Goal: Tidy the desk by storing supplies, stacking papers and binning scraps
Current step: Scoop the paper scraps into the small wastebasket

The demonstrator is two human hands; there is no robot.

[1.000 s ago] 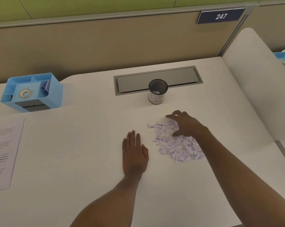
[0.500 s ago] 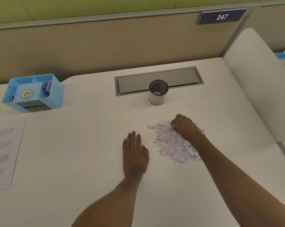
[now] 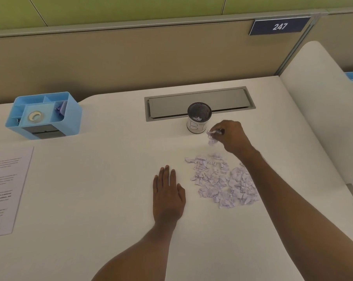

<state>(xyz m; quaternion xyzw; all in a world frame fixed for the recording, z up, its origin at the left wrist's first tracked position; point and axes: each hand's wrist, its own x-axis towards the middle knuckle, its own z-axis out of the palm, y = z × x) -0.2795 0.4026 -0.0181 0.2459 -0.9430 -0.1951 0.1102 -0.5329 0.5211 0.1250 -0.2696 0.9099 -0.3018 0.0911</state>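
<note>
- The scraps (image 3: 212,136), a small crumpled clump of pale torn paper, hang from the fingertips of the right hand (image 3: 231,136), lifted off the worktop (image 3: 102,179). Thumb and fingers pinch them, and the rest of the hand curls over the top.
- The bin (image 3: 199,118) — a black mesh cup with a white label — stands upright just left of the clump and a little beyond it. Its mouth faces up and a few bits of paper lie inside.
- The clump looks level with the bin's wall, beside it rather than over the opening. I judge the coming move to be a short carry up and to the left, until the pinch sits above the rim. A release any sooner would likely drop paper against the outside.
- The pile (image 3: 222,181) spreads on the near side, between bin and person, partly under the right forearm. Most of the binning looks undone.
- The left hand (image 3: 168,196) lies flat on the worktop, palm down and fingers straight, holding nothing. It is just left of the pile and farther from the bin than the right hand.
- Behind the bin is a grey hatch (image 3: 228,101). Far left stands a blue organiser (image 3: 70,118) with a tape roll (image 3: 36,116) inside, and a printed sheet (image 3: 5,189) lies at the left edge.
</note>
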